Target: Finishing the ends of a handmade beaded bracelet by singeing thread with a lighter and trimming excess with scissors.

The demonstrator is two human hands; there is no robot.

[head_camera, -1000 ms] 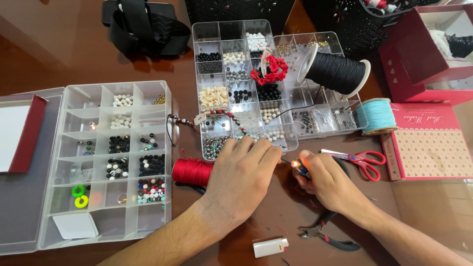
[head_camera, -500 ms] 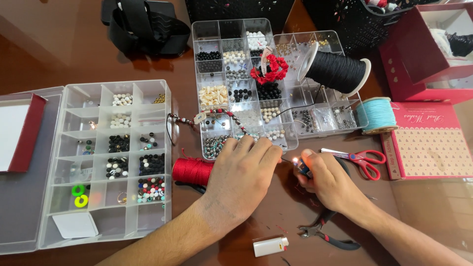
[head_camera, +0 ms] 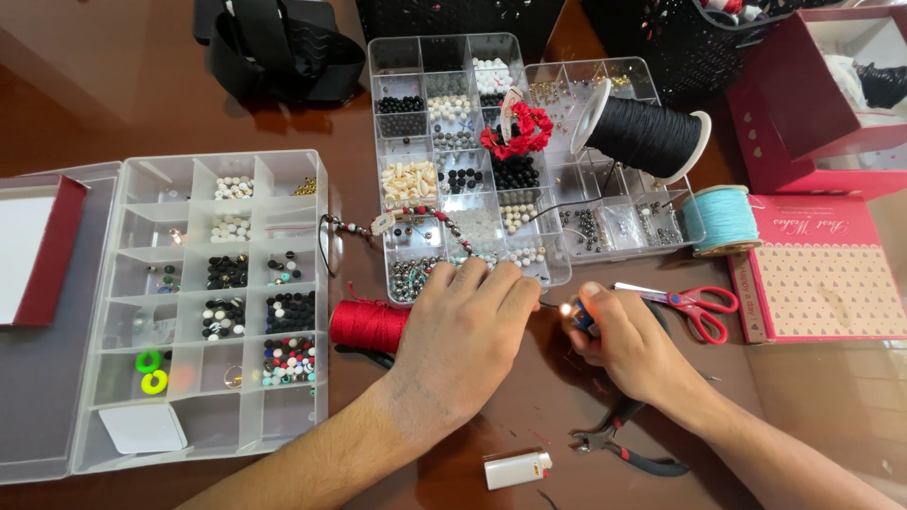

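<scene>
Two hands: right hand (head_camera: 631, 342) grip closed round lit lighter (head_camera: 578, 314); left hand (head_camera: 465, 332) pinching cord end, red spool (head_camera: 367, 325) beside.

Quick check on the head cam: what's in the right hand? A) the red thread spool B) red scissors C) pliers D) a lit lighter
D: the right hand grips a lighter with a small flame at its tip, close to the left hand's fingertips; the red scissors, pliers and red spool all lie untouched by it on the table.
</scene>
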